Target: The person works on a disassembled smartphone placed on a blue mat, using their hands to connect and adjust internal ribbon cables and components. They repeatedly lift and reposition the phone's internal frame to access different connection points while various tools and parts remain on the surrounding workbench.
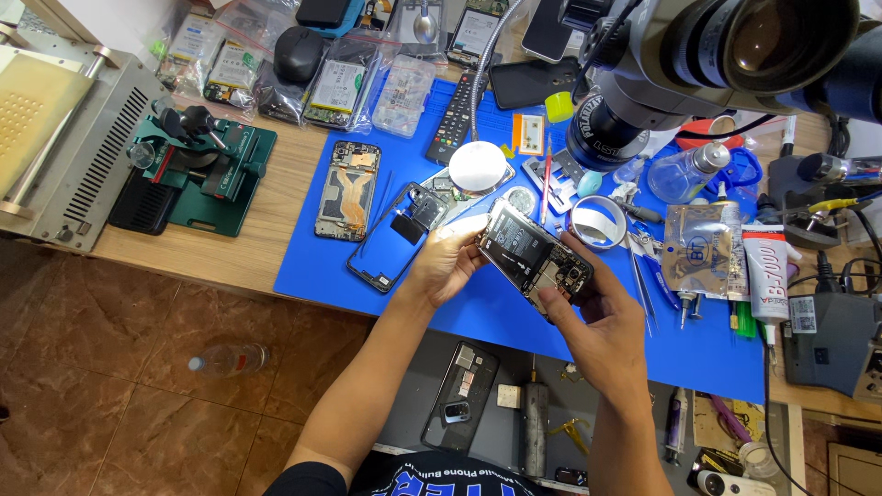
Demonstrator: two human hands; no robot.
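Head view: left hand [447, 262] and right hand [588, 317] are gripping an opened phone [536, 257] over the blue mat [496, 312]; frame [397, 234] lying at nine o'clock

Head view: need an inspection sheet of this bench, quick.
Surface: blue mat on a wooden bench.
Job's things: opened phone with its internals showing, held above the mat.
Clutter: two phone frames, remote control, tweezers, glue tube, bagged parts.
Grips: left hand and right hand both hold the opened phone.
Cables: black leads at the right edge.
Surroundings: microscope overhead, plastic bottle on the tiled floor.
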